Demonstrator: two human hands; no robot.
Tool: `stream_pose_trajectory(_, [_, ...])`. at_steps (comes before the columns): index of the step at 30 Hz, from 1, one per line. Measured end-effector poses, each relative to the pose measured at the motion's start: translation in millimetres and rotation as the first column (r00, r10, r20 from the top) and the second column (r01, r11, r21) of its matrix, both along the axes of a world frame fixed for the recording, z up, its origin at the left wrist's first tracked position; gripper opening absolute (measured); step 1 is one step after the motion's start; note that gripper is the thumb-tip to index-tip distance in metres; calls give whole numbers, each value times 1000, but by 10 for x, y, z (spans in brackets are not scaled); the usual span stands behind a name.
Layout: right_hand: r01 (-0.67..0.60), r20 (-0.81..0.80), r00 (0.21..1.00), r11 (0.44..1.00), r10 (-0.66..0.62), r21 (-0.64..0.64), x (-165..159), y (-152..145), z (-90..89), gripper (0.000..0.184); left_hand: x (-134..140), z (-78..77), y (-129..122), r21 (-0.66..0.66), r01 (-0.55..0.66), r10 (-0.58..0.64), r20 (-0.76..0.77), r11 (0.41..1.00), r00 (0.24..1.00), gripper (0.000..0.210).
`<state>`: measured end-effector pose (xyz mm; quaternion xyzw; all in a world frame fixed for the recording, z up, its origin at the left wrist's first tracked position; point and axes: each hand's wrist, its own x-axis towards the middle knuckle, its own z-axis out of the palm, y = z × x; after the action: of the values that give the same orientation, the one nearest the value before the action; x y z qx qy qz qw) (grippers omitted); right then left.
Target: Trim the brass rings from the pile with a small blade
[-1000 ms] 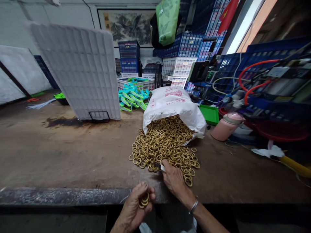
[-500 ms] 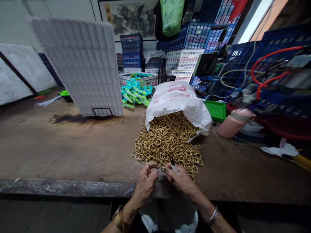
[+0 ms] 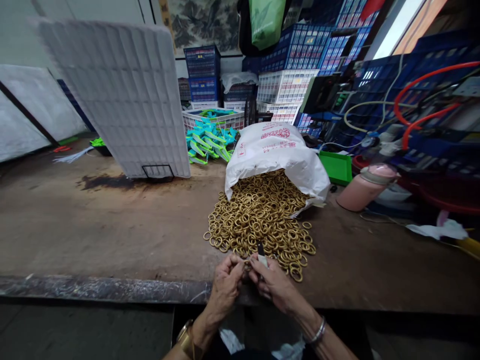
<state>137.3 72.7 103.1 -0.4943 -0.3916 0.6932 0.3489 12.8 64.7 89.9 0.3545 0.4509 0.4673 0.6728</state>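
Now — hands [image 3: 226, 284] closer together (beside rings [image 3: 258, 220])

The left hand [image 3: 225, 281] and right hand [image 3: 273, 282] meet at a ring [image 3: 247, 265], the right also gripping a small tool [image 3: 262, 257], before a heap of rings [image 3: 258, 220] spilling from a white sack [image 3: 273, 150].

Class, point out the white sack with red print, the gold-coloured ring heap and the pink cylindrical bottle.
White sack with red print [image 3: 272, 150]: head view, upper side.
Gold-coloured ring heap [image 3: 260, 220]: head view, middle.
Pink cylindrical bottle [image 3: 356, 192]: head view, body.
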Motion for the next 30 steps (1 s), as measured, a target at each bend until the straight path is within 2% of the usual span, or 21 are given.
stream_pose_trajectory(4, [-1,-77,997,999,-2,-46,-47,-6,-26,37,-5,-67,-44,-30,-11,12,51,1000,999,31])
stream_pose_trajectory(8, [5,-2,1000,1000,-5,-6,-66,11,-47,35,-59,-80,-60,-30,5,-5,30,1000,1000,31])
stream_pose_trajectory(12, [-12,246,969,987,-29,163,-70,56,-38,27,-129,-34,-47,-35,77,-77,0,996,997,32])
stream_pose_trajectory(14, [-48,345,937,956,-58,291,-76,72,-19,23,-150,-5,-43,-22,123,-123,-21,992,992,32])
stream_pose_trajectory(16, [-86,387,920,927,-68,366,-86,77,-2,20,-161,18,-49,-15,145,-146,-32,989,989,33])
stream_pose_trajectory(20, [-126,362,932,945,8,302,-94,68,-11,20,-166,35,-88,-33,120,-119,23,992,993,35])
stream_pose_trajectory(22, [-126,384,923,946,1,300,-86,61,-36,20,-164,39,-111,-57,109,-105,63,992,992,36])
stream_pose_trajectory(25, [-165,508,859,904,-65,395,-60,31,-74,20,-157,65,-133,-91,82,-74,86,992,993,39])
stream_pose_trajectory(30, [-451,768,629,748,-121,487,-24,-92,-105,16,-149,130,-132,-64,27,-23,68,998,997,41])
